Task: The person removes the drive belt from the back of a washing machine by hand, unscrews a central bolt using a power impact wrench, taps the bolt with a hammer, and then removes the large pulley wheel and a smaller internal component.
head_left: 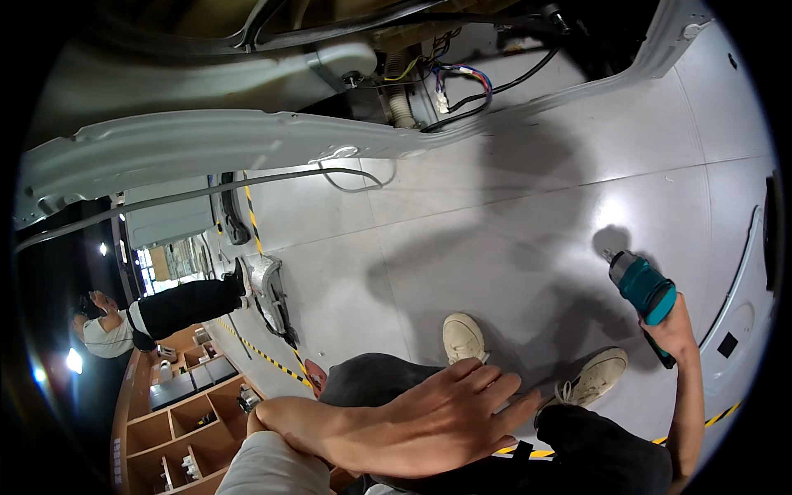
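My right hand is wrapped round the handle of a teal and black cordless drill, held over the floor at the right with its chuck pointing to the far left. My left hand is in front of my body, back upward, holding nothing that I can see; its fingers are apart and loosely bent. Beyond both hands stands an opened appliance with a light-grey metal casing. Inside it show a bundle of coloured wires with a white connector, a black cable and a ribbed hose.
A grey hose crosses in front of the casing at the left. At the right edge a pale curved panel lies on the floor. A wooden compartment shelf with parts stands lower left. Another person stands farther left, near yellow-black floor tape.
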Motion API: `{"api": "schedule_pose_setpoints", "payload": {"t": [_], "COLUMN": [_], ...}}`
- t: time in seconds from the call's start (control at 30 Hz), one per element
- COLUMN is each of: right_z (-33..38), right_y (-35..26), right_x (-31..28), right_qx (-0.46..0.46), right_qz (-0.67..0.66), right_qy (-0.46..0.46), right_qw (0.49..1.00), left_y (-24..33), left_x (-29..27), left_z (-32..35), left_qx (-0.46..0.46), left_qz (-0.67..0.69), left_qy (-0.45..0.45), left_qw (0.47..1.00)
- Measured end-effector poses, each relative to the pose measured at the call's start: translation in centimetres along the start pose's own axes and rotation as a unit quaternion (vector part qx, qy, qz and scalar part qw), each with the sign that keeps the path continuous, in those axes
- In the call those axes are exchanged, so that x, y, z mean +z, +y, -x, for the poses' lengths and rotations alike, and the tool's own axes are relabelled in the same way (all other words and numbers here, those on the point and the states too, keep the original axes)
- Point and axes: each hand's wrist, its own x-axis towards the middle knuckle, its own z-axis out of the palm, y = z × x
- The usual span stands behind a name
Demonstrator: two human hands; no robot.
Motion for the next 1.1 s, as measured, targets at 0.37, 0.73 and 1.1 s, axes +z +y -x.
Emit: {"api": "schedule_pose_setpoints", "payload": {"t": [0.37, 0.73, 1.1], "right_z": [-4.3, -5.3, -6.9], "right_y": [2.9, 2.4, 3.1], "right_x": [-2.3, -3.8, -5.0], "right_qx": [0.153, 0.17, 0.234], "right_qz": [-0.252, -0.215, -0.298], "right_qy": [-0.077, -0.077, -0.07], "right_qw": [0.953, 0.959, 0.923], "left_y": [-0.4, 1.6, 0.6], "left_x": [0.5, -0.2, 0.7], "left_z": [-1.6, -1.4, -0.6], "left_qx": [0.015, 0.015, 0.081], "left_qz": [-0.01, -0.001, 0.005], "left_qy": [-0.033, -0.033, 0.09], "left_qw": [0.999, 0.999, 0.993]}}
